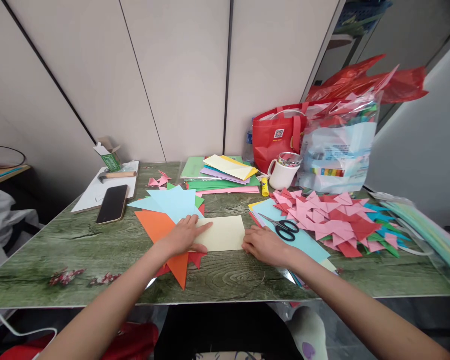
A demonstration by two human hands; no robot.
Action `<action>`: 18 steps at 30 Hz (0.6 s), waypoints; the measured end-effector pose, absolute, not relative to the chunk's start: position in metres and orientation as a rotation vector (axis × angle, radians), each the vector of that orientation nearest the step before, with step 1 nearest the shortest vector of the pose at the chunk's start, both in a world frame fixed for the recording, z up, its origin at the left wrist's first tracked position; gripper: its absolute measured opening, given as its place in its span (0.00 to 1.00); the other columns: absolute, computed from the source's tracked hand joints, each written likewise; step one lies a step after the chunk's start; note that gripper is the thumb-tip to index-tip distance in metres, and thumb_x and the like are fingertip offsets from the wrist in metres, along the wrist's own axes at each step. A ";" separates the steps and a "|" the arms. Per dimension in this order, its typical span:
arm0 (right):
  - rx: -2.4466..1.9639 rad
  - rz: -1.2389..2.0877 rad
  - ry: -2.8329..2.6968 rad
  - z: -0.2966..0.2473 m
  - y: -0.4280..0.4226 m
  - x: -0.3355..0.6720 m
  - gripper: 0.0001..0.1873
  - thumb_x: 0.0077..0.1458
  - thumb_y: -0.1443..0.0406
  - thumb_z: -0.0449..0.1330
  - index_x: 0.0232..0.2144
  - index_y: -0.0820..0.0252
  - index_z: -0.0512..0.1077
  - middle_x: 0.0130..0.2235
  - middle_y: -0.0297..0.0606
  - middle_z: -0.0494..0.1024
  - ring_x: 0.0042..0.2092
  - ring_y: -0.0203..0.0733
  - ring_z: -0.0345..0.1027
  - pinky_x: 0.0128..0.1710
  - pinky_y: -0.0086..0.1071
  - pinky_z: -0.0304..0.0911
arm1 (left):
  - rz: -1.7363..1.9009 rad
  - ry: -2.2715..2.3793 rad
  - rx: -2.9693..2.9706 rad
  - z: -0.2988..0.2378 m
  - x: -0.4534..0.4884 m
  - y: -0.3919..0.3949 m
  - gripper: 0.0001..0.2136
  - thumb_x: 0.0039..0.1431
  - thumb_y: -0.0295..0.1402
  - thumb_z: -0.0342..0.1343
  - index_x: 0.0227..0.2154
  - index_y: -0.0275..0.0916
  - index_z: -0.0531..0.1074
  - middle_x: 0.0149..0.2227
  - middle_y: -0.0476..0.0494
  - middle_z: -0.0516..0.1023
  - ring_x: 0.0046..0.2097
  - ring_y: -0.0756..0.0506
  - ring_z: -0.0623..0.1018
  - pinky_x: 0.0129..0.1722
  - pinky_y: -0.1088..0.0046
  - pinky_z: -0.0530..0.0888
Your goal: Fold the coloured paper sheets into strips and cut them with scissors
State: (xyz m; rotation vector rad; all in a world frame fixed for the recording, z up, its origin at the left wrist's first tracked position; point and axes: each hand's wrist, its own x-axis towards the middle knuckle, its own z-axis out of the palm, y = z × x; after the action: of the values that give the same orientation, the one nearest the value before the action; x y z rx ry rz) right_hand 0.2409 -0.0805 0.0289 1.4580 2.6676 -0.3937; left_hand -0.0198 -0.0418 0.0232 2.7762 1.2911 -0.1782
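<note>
Greenish table (78,250), cream oblong paper (225,234), left hand (184,235) spread atop, right hand (264,245) curled, perhaps pinching it

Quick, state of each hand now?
Left hand: open, thumb and forefinger spread on the cream paper.
Right hand: fingers curled at the paper's right edge; grip cannot be told.

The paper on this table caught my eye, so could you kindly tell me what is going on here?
A person's left hand rests on the left end of a cream sheet lying on the table. The right hand is at its right edge, fingers curled; whether they pinch it is hard to tell. Orange paper and light blue paper lie by the left hand. To the right, scissors lie on paper near a heap of folded pink and red pieces.
</note>
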 end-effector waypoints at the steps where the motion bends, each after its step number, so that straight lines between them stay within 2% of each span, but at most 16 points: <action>1: 1.454 -0.394 2.669 0.029 -0.081 0.241 0.16 0.61 0.66 0.48 0.28 0.60 0.74 0.37 0.43 0.76 0.44 0.47 0.65 0.42 0.37 0.56 | -0.162 1.226 2.769 0.024 -0.027 -0.040 0.33 0.52 0.50 0.57 0.60 0.49 0.57 0.47 0.40 0.64 0.47 0.40 0.65 0.48 0.64 0.64; 6: 1.449 -0.374 2.684 0.030 -0.082 0.243 0.15 0.61 0.65 0.48 0.30 0.60 0.73 0.37 0.42 0.75 0.45 0.47 0.64 0.41 0.37 0.56 | 0.094 0.957 2.578 0.025 -0.061 -0.039 0.29 0.54 0.40 0.61 0.58 0.53 0.60 0.54 0.40 0.60 0.55 0.39 0.62 0.52 0.61 0.63; 12: 1.418 -0.351 2.708 0.029 -0.082 0.244 0.14 0.61 0.65 0.50 0.29 0.60 0.73 0.36 0.41 0.76 0.44 0.46 0.64 0.41 0.37 0.56 | 0.172 0.943 2.355 0.021 -0.077 -0.045 0.33 0.49 0.29 0.64 0.57 0.54 0.61 0.59 0.41 0.57 0.61 0.38 0.57 0.56 0.58 0.60; 18: 1.372 -0.220 2.710 0.028 -0.081 0.247 0.13 0.57 0.69 0.50 0.28 0.62 0.74 0.34 0.44 0.75 0.43 0.47 0.64 0.40 0.36 0.58 | 0.175 0.951 2.282 0.020 -0.083 -0.044 0.29 0.51 0.27 0.61 0.55 0.56 0.64 0.62 0.45 0.55 0.63 0.39 0.54 0.57 0.55 0.59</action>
State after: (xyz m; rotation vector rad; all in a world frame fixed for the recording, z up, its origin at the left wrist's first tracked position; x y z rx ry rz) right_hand 0.2470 -0.0813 0.0281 1.3721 2.7100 -0.2200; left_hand -0.0827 -0.0444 0.0200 2.2820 0.9508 0.1751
